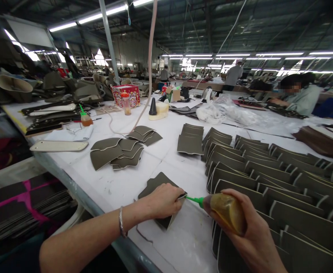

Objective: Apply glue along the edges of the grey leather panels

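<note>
My left hand (166,199) is closed on the edge of a dark olive leather piece (154,184) lying at the front of the white table (177,242). Its right corner is bent up under my fingers. In my right hand (250,231) is a glue bottle (226,212), tipped on its side, amber liquid inside. The bottle's green nozzle points left, its tip at the lifted corner of the leather; whether they touch I cannot tell. A loose pile of similar leather pieces (116,151) lies beyond my left hand.
Rows of overlapping leather pieces (269,170) cover the right side, close to my right hand. A second glue bottle (86,119) stands at the back left. A pale hose (150,60) hangs down to the table. Across the table a person (303,94) bends over work.
</note>
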{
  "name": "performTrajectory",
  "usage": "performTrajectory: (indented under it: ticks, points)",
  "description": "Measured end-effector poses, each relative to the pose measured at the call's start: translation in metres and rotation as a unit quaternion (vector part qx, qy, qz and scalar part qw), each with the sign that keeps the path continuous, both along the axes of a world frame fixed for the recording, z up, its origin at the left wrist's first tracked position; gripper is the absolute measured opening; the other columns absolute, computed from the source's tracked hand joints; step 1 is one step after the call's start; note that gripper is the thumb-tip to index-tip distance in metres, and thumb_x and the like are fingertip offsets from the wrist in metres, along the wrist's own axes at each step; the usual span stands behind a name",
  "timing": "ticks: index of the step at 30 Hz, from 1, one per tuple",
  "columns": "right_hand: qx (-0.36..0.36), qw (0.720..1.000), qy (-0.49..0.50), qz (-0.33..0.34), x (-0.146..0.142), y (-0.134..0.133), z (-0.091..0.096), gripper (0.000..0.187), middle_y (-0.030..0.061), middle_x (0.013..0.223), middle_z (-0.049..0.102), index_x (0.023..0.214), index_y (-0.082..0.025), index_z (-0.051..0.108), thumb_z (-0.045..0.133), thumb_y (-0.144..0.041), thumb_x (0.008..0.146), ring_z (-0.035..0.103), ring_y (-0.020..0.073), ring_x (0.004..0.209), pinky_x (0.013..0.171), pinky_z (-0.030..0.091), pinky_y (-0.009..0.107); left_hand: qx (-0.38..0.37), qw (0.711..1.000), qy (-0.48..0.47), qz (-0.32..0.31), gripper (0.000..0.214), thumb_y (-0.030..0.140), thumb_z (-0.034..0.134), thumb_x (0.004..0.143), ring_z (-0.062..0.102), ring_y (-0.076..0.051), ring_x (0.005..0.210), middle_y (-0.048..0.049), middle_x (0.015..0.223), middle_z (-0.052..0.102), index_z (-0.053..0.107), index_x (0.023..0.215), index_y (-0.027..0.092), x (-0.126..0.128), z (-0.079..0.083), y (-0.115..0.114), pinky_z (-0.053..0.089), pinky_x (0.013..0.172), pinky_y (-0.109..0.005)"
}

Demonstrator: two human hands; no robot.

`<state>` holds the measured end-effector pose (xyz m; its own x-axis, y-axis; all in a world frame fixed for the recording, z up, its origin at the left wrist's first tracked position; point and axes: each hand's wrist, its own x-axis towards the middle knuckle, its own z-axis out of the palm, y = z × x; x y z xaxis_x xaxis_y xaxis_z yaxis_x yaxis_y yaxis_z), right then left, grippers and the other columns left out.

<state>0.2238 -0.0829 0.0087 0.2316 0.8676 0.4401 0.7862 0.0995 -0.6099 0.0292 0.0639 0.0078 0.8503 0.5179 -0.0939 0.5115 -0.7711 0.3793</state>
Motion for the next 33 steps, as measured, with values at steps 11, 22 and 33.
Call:
performTrajectory:
  ticks: [11,22,33]
  points:
    - [-0.03,0.997,0.072,-0.01,-0.001,-0.004,-0.004,0.041,0.0,0.101,0.064,0.119,-0.029,0.05,0.066,-0.047,0.086,0.064,0.0195,0.08,0.067,0.051,0.025,-0.03,0.999,-0.04,0.012,0.046,0.014,0.046,0.077,0.07,-0.028,0.082,-0.0069,0.086,0.074,0.066,0.118,0.021,-0.005,-0.003,0.002,0.046,0.067,-0.03]
    - [-0.068,0.99,0.121,0.032,-0.005,-0.013,-0.008,0.044,-0.0002,0.102,0.066,0.12,-0.029,0.051,0.069,-0.046,0.084,0.066,0.0202,0.082,0.07,0.052,0.023,-0.065,0.995,-0.073,0.018,0.051,0.012,0.047,0.076,0.068,-0.024,0.08,-0.0038,0.085,0.074,0.062,0.124,0.02,-0.009,-0.008,0.002,0.044,0.068,-0.028]
    - [-0.106,0.977,0.177,0.05,-0.014,-0.021,-0.009,0.045,-0.0009,0.106,0.064,0.121,-0.031,0.048,0.067,-0.049,0.084,0.065,0.0191,0.087,0.075,0.052,0.022,-0.059,0.996,-0.059,0.026,0.051,0.012,0.046,0.078,0.068,-0.024,0.082,-0.0045,0.087,0.074,0.061,0.126,0.019,-0.01,-0.008,0.001,0.045,0.069,-0.028]
